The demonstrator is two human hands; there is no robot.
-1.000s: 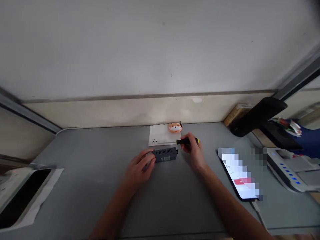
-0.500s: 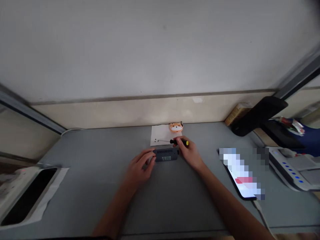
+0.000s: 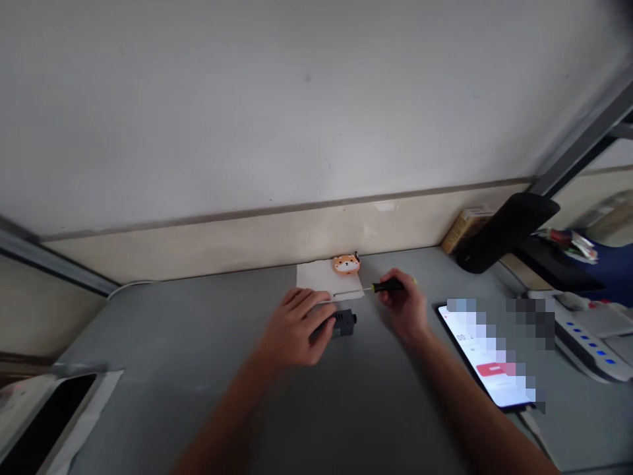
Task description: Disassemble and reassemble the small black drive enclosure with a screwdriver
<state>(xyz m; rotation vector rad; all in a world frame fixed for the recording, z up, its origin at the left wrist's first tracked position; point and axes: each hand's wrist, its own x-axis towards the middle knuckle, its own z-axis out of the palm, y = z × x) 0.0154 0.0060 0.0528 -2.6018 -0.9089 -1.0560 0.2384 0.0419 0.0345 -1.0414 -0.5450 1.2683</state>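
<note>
A small dark grey box-shaped device point(image 3: 345, 322) with slots and a dark knob at its right end lies on the desk. My left hand point(image 3: 302, 330) reaches over its left half, fingers bent round it and hiding much of it. In my right hand point(image 3: 408, 307) is a screwdriver point(image 3: 388, 285) with a black and yellow handle. Its thin shaft points left above the white paper point(image 3: 316, 276), the tip close to my left fingertips. Whether something sits on the tip is too small to tell. An orange and white animal-face case point(image 3: 346, 264) rests on the paper's right corner.
At the right lie a lit phone point(image 3: 487, 356) with a cable and a power strip point(image 3: 586, 336). A black cylinder point(image 3: 507, 231) leans by a small box point(image 3: 463, 227) near the wall. Another dark-screened phone point(image 3: 54, 415) is at the left edge.
My right hand has drawn the screwdriver to the right, away from the small dark specks on the paper. My left hand has shifted right, covering more of the device. The view has tilted slightly.
</note>
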